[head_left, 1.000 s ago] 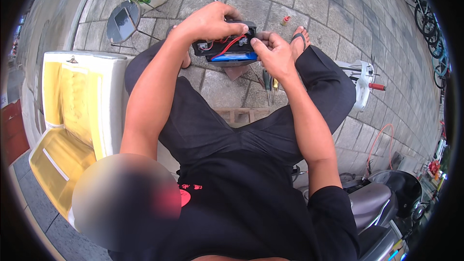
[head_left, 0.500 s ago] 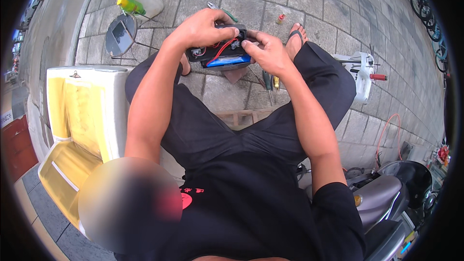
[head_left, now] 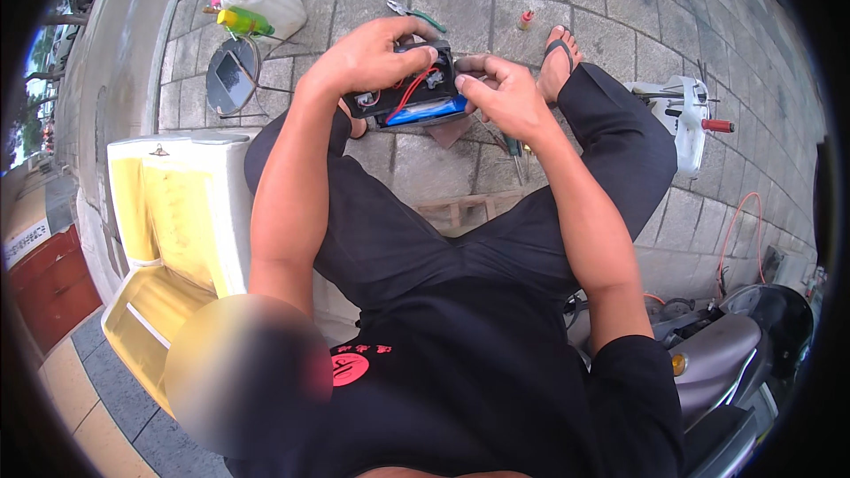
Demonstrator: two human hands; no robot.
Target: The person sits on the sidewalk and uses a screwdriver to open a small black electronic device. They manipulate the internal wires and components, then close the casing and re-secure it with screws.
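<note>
My left hand (head_left: 376, 57) is wrapped round the far left side of an opened black plastic casing (head_left: 365, 109), its thumb lying on the upper edge. Red wires (head_left: 409, 93) loop across the inside. Along the casing's near side lies a blue-wrapped battery pack (head_left: 429, 111). My right hand (head_left: 509, 102) is closed at the casing's right edge, thumb and forefinger bent together there; the fingertips are partly hidden. Beyond the casing, green-handled pliers (head_left: 416, 14) lie on the paving. A green-handled tool (head_left: 513, 149) lies below my right wrist.
A white jug (head_left: 276, 7), a yellow-capped green bottle (head_left: 245, 22) and a round mirror-like disc (head_left: 233, 77) stand far left. A small red-topped bottle (head_left: 526, 20) is ahead. At right are a white container (head_left: 686, 119) with a red-handled tool (head_left: 717, 126) and a scooter (head_left: 713, 358). A yellow-lined foam box (head_left: 181, 204) sits left.
My right hand has drawn slightly rightward from the inner corner to the casing's edge. The left hand keeps its hold. The whole view has shifted a little.
</note>
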